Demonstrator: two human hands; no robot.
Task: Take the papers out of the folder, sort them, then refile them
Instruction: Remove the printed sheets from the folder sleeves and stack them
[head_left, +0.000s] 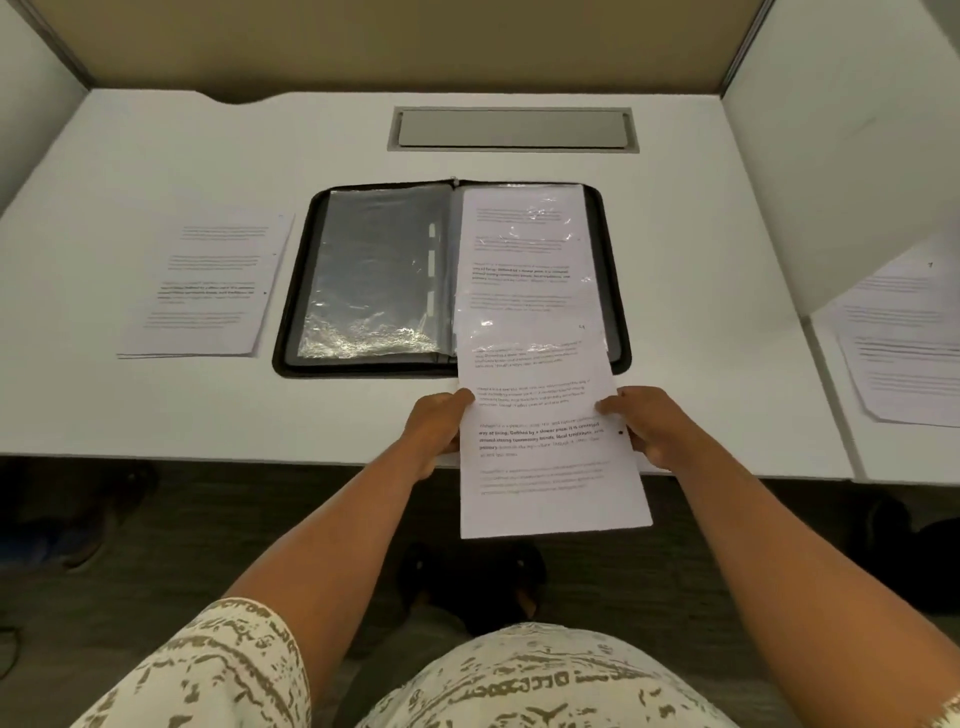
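The left hand and right hand pinch the side edges of a sheet halfway in a sleeve on the right page of the folder at 12 o'clock. Whether it is sliding in or out, I cannot tell. Next it likely needs a straight, level slide. A pile lies at 10 o'clock and more papers at 2 o'clock, on a white partitioned desk.

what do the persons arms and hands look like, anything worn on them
Both forearms are bare down to the left hand and right hand: no gloves, watch or rings visible. A short sleeve in cream cloth with a tan-brown broken print covers the left upper arm.
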